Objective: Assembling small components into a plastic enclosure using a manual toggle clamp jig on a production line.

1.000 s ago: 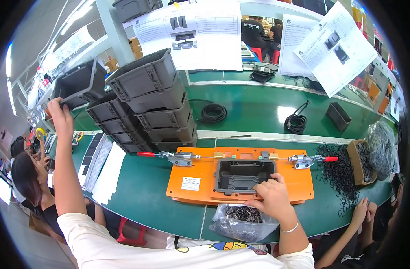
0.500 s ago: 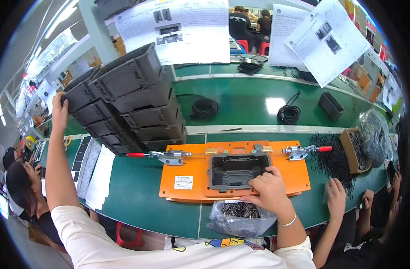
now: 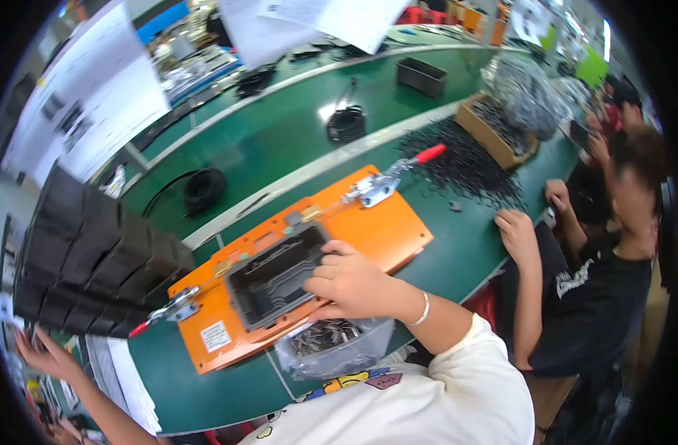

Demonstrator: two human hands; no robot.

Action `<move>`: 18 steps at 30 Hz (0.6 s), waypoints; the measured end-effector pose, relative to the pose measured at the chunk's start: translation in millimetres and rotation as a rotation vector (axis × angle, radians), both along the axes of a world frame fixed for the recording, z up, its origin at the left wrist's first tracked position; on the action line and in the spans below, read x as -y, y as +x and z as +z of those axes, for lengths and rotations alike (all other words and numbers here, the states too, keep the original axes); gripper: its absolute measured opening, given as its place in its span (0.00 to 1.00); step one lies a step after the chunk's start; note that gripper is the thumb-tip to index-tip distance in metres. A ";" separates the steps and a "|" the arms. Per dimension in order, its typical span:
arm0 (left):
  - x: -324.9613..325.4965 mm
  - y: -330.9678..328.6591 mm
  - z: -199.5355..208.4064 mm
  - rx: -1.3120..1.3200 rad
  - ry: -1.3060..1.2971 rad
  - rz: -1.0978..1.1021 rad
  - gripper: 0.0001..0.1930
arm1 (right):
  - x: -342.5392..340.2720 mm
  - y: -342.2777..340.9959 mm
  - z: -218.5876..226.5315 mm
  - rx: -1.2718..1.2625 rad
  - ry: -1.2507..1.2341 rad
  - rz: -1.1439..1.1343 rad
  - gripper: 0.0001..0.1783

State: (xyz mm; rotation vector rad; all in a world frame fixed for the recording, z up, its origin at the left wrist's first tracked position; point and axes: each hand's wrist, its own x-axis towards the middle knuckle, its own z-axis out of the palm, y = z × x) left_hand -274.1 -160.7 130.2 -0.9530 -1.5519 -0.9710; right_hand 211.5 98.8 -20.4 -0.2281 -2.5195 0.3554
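A dark grey plastic box (image 3: 276, 278) sits open side up in an orange fixture (image 3: 398, 230). Over its right rim, my right hand (image 3: 346, 282) is closed, with the fingers bent at the edge. Red-handled toggle clamps flank the box: a left clamp (image 3: 177, 305) and a right clamp (image 3: 376, 188). At the lower left, my left hand (image 3: 46, 354) has its fingers stretched apart and holds nothing. It is nearest to a tall stack of dark boxes (image 3: 94, 252). Just below my right hand lies a clear bag of small metal pins (image 3: 328, 337).
Loose black pieces (image 3: 458, 167) spread beside a cardboard carton (image 3: 495, 133) and a plastic bag (image 3: 524, 93). Coiled black cables (image 3: 204, 191) and a small dark bin (image 3: 420, 76) occupy the far green surface. A co-worker's hand (image 3: 515, 230) rests at the right edge.
The view has swung to the right, tilting the scene. My left hand has come off the side of the stack and its fingers have spread. My right hand stays on the box's rim.
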 end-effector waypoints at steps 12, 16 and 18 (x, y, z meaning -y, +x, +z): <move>-50.8 234.4 -145.6 0.259 -0.307 -0.599 0.23 | -102.4 166.4 -56.4 0.180 -0.357 -1.612 0.19; -69.7 271.3 -125.3 0.422 -0.421 -0.757 0.23 | -111.5 163.2 -64.7 0.082 -0.460 -1.523 0.18; -84.8 283.7 -116.1 0.352 -0.590 -0.760 0.22 | -113.4 173.9 -72.6 0.012 -0.369 -1.462 0.17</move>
